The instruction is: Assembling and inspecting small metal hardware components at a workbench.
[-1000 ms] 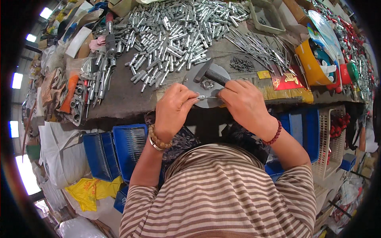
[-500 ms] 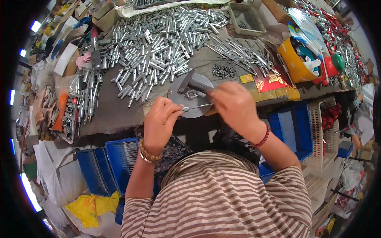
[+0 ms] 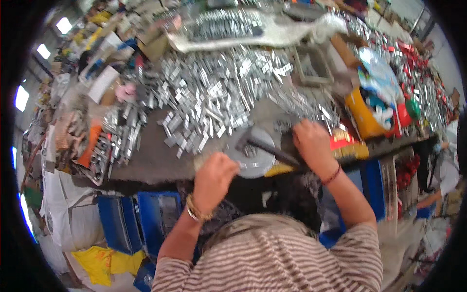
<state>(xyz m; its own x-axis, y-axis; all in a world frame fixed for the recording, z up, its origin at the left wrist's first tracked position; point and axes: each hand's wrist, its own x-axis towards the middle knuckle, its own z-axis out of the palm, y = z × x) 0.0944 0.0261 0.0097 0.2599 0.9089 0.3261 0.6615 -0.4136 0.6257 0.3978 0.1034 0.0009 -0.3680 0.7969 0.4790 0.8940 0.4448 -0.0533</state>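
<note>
My left hand [image 3: 214, 176] is curled into a fist at the near left edge of a round grey metal disc [image 3: 258, 163] on the workbench; it seems to pinch a thin metal pin, which the blur mostly hides. A dark hammer [image 3: 265, 148] lies across the disc, head to the left and handle running right under my right wrist. My right hand [image 3: 314, 143] is stretched forward past the disc, fingers down on small metal parts [image 3: 284, 125]. Whether it grips anything I cannot tell.
A big heap of shiny metal sleeves [image 3: 214, 97] covers the bench behind the disc. Thin rods [image 3: 316, 107] lie to the right, next to a yellow bin [image 3: 362, 117]. Tools and boxes [image 3: 97, 141] crowd the left end. Blue crates [image 3: 141, 219] stand under the bench.
My hands were together over the disc holding a thin pin. They have parted: the right hand has gone forward and right, the left stays at the disc. The camera has tilted.
</note>
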